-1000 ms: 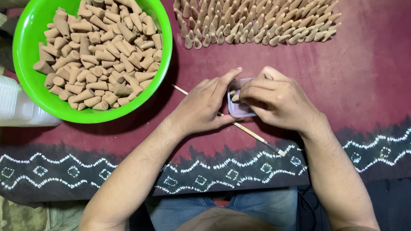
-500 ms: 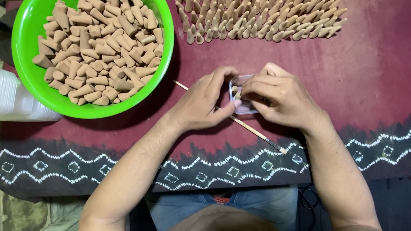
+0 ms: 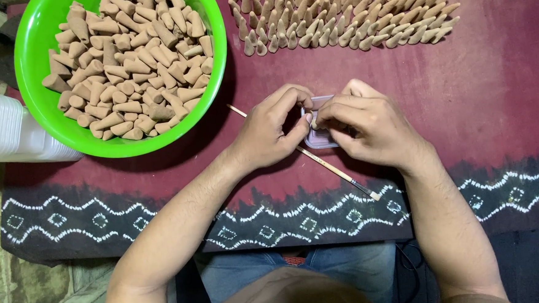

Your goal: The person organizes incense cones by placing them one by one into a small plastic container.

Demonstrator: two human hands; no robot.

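Both hands on small clear box [image 3: 319,138], below-right of green bowl [image 3: 37,53]. Left hand [image 3: 271,133] now curled tighter — fingers gone from flat to pinching box edge. Right hand [image 3: 366,125] pinches cone [image 3: 312,123] inside. Brush [image 3: 338,174] underneath — untouched.

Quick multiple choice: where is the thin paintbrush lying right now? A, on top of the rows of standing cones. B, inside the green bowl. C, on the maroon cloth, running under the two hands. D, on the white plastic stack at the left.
C: the thin paintbrush lies slanted on the maroon cloth, passing beneath the left hand and right hand.
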